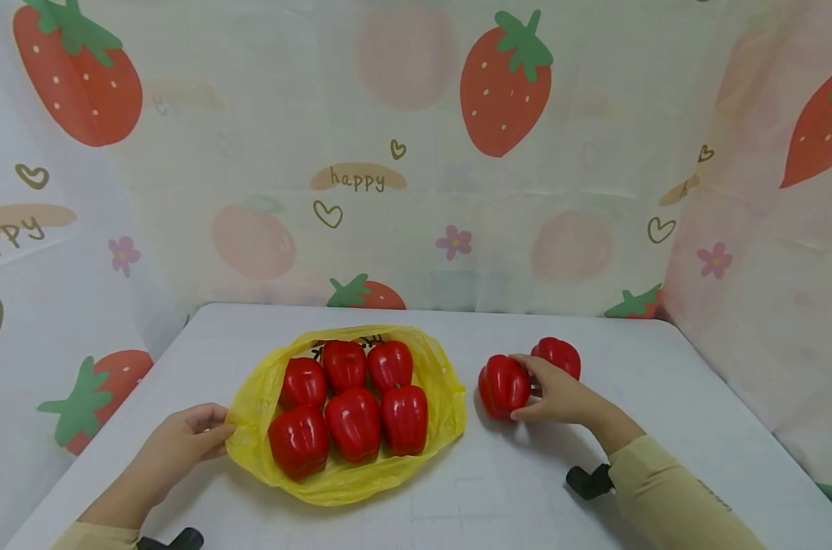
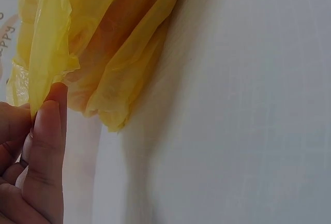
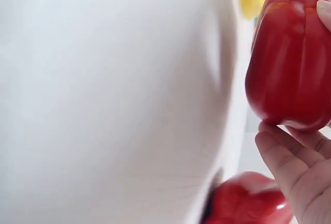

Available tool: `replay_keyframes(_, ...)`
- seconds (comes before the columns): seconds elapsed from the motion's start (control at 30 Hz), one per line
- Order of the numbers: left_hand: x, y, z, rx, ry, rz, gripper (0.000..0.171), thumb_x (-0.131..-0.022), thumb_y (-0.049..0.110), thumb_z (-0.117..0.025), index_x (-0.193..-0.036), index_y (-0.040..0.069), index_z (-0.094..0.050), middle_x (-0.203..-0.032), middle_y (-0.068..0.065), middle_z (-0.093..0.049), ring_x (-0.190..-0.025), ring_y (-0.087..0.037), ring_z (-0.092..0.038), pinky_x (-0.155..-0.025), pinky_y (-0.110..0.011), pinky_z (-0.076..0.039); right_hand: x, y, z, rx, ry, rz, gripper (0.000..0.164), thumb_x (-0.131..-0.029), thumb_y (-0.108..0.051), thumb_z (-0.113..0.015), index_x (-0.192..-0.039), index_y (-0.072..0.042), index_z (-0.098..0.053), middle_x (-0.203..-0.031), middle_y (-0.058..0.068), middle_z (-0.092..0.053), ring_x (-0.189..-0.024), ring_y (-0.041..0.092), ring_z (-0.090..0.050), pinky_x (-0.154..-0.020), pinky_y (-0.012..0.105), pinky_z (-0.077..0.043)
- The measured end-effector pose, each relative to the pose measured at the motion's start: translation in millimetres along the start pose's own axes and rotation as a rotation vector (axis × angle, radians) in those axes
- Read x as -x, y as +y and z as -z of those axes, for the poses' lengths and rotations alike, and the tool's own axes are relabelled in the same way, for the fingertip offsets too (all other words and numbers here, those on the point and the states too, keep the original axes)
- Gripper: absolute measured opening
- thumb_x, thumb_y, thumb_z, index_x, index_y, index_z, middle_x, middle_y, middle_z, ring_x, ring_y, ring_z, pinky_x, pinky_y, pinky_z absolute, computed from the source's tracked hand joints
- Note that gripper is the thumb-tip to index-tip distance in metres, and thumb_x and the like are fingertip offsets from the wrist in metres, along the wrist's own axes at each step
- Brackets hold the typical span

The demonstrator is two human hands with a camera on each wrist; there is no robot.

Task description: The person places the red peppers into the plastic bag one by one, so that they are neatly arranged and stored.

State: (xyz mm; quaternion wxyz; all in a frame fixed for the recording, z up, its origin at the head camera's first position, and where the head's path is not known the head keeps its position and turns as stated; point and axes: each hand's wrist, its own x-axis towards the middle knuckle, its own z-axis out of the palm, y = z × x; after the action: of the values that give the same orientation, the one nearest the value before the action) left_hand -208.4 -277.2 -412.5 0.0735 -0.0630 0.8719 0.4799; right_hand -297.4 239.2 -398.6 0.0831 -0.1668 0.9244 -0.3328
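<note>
A yellow plastic bag (image 1: 250, 401) lies wide open on the table, with several red bell peppers (image 1: 352, 424) inside. My left hand (image 1: 182, 439) pinches the bag's left edge between thumb and fingers; the left wrist view shows the thin film (image 2: 49, 53) caught at the fingertips. To the right of the bag, my right hand (image 1: 556, 393) grips another red bell pepper (image 1: 503, 387). In the right wrist view that pepper (image 3: 289, 63) sits between the thumb and the fingers. One more bell pepper (image 1: 557, 357) lies just behind the right hand, partly covered by it.
The white table (image 1: 498, 489) carries everything, its far edge meeting a strawberry-print cloth (image 1: 402, 114) that hangs behind and on both sides. A black wrist mount (image 1: 590, 482) sticks out near the right sleeve, and another (image 1: 175, 539) by the left wrist.
</note>
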Motion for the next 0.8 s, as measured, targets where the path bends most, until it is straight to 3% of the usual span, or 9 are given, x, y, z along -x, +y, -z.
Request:
replay_keyframes(0.3, 0.4, 2.2, -1.4, 0.006, 0.003, -0.001, 0.036, -0.088, 0.032, -0.059, -0.108, 0.002, -0.059, -0.101, -0.007, -0.063, -0.085, -0.016, -0.060, -0.076, -0.031, -0.054, -4.0, -17.4, 18.1, 0.011, 0.016, 0.055, 0.093, -0.061, -0.032, -0.084, -0.137, -0.016, -0.033, -0.125, 0.006, -0.046, -0.108, 0.027, -0.046, -0.073, 0.034, -0.054)
replay_keyframes(0.53, -0.6, 0.8, -1.4, 0.013, 0.005, -0.002, 0.037, -0.088, 0.033, -0.060, -0.107, 0.002, -0.059, -0.100, -0.007, -0.064, -0.084, -0.016, -0.060, -0.076, -0.031, -0.054, -12.8, -34.6, 25.6, -0.060, -0.027, 0.112, 0.096, -0.063, -0.030, -0.083, -0.140, -0.015, -0.029, -0.133, 0.007, -0.040, -0.117, 0.029, -0.042, -0.081, 0.037, -0.053)
replay_keyframes(0.8, -2.0, -1.2, -0.8, 0.020, -0.001, -0.003, 0.037, -0.088, 0.033, -0.060, -0.106, 0.002, -0.059, -0.100, -0.006, -0.064, -0.084, -0.016, -0.060, -0.076, -0.030, -0.054, -19.9, -62.4, 27.8, -0.096, -0.072, 0.249, 0.093, -0.067, -0.023, -0.081, -0.141, -0.012, -0.027, -0.134, 0.007, -0.039, -0.120, 0.028, -0.042, -0.092, 0.043, -0.046)
